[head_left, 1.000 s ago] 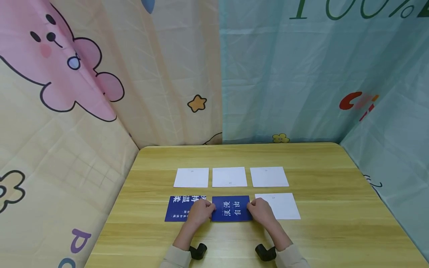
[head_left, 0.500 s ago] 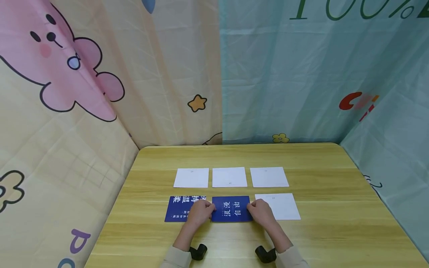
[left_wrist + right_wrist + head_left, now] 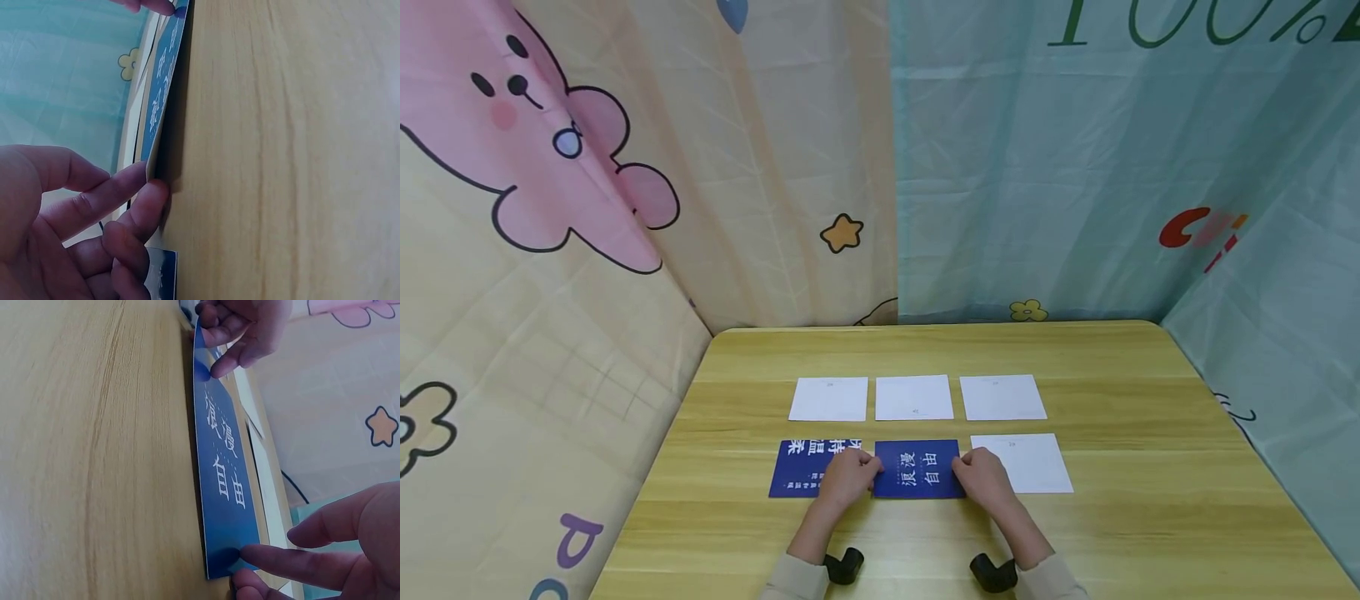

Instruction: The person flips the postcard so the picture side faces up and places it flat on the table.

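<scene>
A: How many cards are we counting on the pale yellow wood-grain tabletop (image 3: pixel 1150 433)?

B: We're counting six: the middle blue card (image 3: pixel 919 469) and the left blue card (image 3: pixel 797 475), both thin, dark blue rectangles with white characters, plus three far white cards (image 3: pixel 913 397) and one near white card (image 3: pixel 1037 467), all rectangles with small faint marks.

A: Where are we seeing the middle one lying?

B: It's sitting in the nearer row, between the left blue card and the near white card, well apart from the tabletop's far, left and right edges. The three far white cards are forming a row closer to the far edge.

A: Which way is it pointing?

B: Its long axis is running left to right, roughly parallel to the far edge. Its four characters are lying sideways, their tops facing the left edge.

A: And the fingers?

B: We're watching two hands: the left hand (image 3: pixel 848 477) is pinching its left short edge, the right hand (image 3: pixel 987 477) its right one, fingertips and thumbs closing narrowly on the card.
</scene>
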Tool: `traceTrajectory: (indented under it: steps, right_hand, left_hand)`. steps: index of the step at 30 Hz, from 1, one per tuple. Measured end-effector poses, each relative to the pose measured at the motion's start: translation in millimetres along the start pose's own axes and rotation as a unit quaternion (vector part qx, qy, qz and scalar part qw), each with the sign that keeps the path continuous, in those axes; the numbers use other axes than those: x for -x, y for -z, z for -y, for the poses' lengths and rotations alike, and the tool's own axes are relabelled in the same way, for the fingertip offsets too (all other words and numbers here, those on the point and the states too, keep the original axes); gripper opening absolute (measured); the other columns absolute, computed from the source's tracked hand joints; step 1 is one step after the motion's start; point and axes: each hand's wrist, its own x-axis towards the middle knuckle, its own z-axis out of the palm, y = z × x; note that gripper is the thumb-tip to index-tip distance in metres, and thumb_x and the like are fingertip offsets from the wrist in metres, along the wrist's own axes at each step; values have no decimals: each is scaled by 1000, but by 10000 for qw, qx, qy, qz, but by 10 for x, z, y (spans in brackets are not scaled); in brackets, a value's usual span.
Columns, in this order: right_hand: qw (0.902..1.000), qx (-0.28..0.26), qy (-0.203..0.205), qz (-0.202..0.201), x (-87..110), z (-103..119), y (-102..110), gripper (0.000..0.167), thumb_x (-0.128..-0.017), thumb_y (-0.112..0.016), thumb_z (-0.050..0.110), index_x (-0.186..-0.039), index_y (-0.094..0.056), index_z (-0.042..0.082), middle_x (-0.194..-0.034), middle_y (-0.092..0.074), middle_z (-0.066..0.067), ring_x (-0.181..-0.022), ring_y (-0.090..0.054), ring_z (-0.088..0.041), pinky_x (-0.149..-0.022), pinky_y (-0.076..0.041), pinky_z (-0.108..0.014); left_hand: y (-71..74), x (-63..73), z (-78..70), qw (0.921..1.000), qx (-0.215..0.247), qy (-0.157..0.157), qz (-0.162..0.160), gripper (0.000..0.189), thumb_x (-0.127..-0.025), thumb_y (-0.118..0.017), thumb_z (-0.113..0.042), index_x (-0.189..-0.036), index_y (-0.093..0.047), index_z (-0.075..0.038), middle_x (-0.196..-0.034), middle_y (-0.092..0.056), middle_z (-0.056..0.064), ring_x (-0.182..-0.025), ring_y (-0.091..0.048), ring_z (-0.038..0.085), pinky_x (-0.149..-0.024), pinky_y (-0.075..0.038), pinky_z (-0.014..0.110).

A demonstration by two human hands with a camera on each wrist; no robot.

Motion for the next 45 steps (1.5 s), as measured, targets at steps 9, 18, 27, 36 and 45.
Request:
traceTrajectory:
  steps: [9, 18, 27, 36, 45]
  right_hand:
    - [10000, -33, 62, 29, -14, -35, -12, 36, -85, -51, 13, -49, -46, 10, -45, -34, 4, -40, -34, -10, -40, -26, -23]
    - [10000, -49, 72, 15, -17, -42, -1, 38, -86, -51, 14, -49, -45, 11, -44, -33, 4, -40, -33, -10, -40, -24, -22]
    - [9993, -315, 21, -209, -20, -64, 60, 37, -87, -53, 17, -52, -52, 5, -45, -34, 3, -41, -34, -12, -41, -25, -24]
    - [9954, -573, -71, -771, -45, -293, 344, 26, -89, -56, 18, -85, -69, -5, -70, -63, -4, -67, -54, -17, -57, -43, -30]
    - [9915, -681, -311, -1067, -82, -546, 685, 28, -89, -55, 17, -90, -68, -8, -77, -66, -10, -72, -57, -18, -60, -43, -29]
  left_hand:
    - [1, -1, -12, 9995, -321, 13, -11, 23, -83, -54, -19, -71, -72, -12, -45, -41, -5, -39, -32, 9, -38, -20, 22]
    - [-29, -14, -34, 9993, -344, -104, -80, 26, -83, -55, -19, -62, -68, -11, -44, -34, -6, -39, -31, 10, -38, -19, 23]
    - [-269, -38, -190, 9967, 780, -243, 23, 29, -88, -55, -17, -66, -67, -3, -51, -52, -4, -44, -44, 10, -37, -31, 23]
    - [-477, -196, -338, 9433, 3250, -216, 645, 31, -90, -49, -3, -107, -55, 21, -96, -62, 29, -89, -62, 38, -77, -50, 39]
    - [-634, -214, -510, 9117, 3945, 539, 1008, 38, -91, -51, -8, -119, -49, 17, -109, -60, 25, -99, -60, 30, -84, -47, 35]
